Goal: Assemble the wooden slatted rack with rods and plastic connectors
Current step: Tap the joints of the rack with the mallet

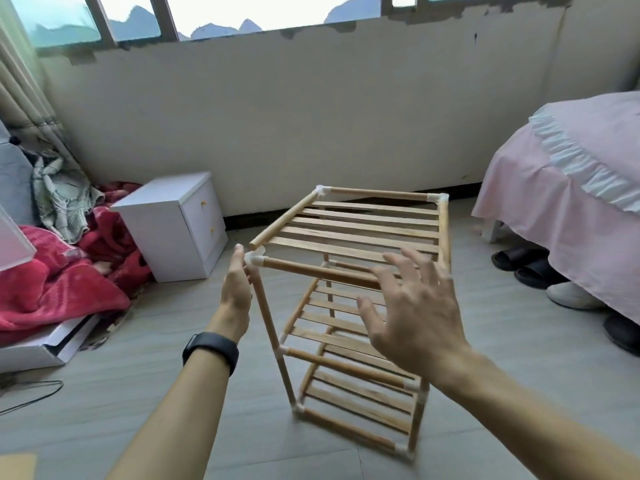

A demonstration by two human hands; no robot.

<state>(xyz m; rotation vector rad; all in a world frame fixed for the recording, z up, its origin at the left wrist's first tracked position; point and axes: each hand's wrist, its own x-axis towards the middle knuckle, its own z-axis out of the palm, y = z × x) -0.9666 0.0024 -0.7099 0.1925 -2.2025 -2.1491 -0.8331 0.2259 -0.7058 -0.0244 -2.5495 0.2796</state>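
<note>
Rack [363, 230] upright — left hand [237, 285] flat against corner connector [255, 260]; right hand [415, 306] spread over front rod [311, 271].

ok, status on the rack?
Left hand flat against near-left top connector; right hand open, spread above front rod. Rack upright, three tiers; top left side rod out of that connector. Nothing blocking.

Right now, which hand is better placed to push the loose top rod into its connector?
Left, I think. The left hand is at the connector on the near left corner, just under the free end of the rod. The right hand hovers open, farther right.
</note>
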